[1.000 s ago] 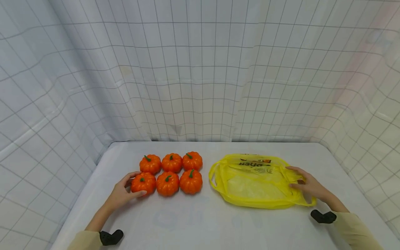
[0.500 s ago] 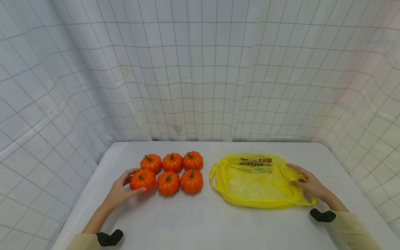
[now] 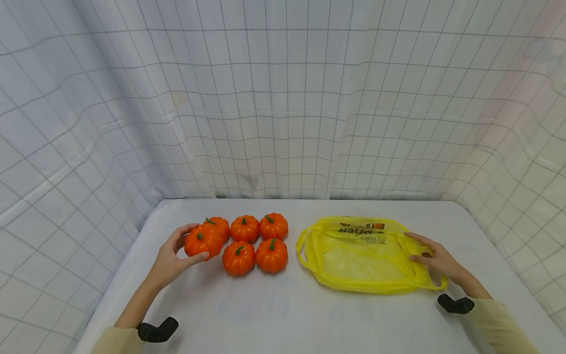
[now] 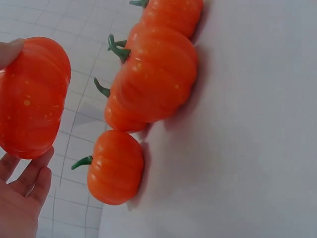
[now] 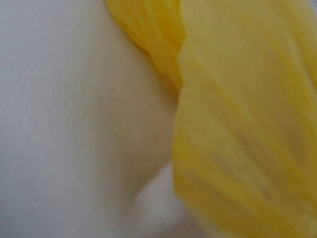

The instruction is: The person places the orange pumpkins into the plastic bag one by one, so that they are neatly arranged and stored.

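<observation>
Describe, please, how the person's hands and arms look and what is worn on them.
The left hand and the right hand wear no gloves. The left sleeve and the right sleeve are pale beige and end short of the hands. Near each cuff sits a black, rounded, slightly bent device: left device, right device. I cannot make out markings.

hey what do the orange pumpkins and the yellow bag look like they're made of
Orange pumpkins: probably moulded plastic, perhaps coated foam, with a glossy finish; the sign is bright highlights on smooth, evenly coloured ribs. Yellow bag: most likely thin plastic film, softly shiny; it creases loosely and looks partly see-through.
</observation>
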`<state>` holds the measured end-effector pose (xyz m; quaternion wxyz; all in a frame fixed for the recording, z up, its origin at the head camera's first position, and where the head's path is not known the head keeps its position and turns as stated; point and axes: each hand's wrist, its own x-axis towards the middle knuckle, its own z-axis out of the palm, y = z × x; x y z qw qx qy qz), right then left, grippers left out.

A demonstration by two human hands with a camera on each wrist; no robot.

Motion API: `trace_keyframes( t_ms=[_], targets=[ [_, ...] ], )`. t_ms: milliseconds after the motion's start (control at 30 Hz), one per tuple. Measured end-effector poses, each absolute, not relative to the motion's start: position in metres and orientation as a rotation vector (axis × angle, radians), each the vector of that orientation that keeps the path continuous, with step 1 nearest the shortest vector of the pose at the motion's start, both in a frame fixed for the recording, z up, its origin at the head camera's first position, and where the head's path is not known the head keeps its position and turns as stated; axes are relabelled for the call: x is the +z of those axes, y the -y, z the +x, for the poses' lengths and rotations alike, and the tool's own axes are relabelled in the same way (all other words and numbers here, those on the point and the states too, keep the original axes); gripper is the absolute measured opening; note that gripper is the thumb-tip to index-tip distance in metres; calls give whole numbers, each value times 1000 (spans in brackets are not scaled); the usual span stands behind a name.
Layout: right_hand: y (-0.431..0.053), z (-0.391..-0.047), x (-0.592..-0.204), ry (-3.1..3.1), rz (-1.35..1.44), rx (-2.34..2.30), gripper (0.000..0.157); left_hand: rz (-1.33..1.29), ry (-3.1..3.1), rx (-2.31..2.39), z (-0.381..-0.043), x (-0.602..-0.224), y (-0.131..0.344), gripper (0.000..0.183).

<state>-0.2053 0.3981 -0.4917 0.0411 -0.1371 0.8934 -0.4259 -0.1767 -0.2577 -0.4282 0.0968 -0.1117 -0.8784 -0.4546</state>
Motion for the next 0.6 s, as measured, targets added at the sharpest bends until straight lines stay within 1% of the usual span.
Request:
trace_keyframes(
  t_ms=[200,600],
  targets=[
    [-399,-205,-494,-2755,-399,-1278,63,-325,2606,-1344,-177,-417,243,68],
    [-397,-205,-488,-2758,-361,-1225,63,-323,2606,-1582,-178,-394,204,66]
  ],
)
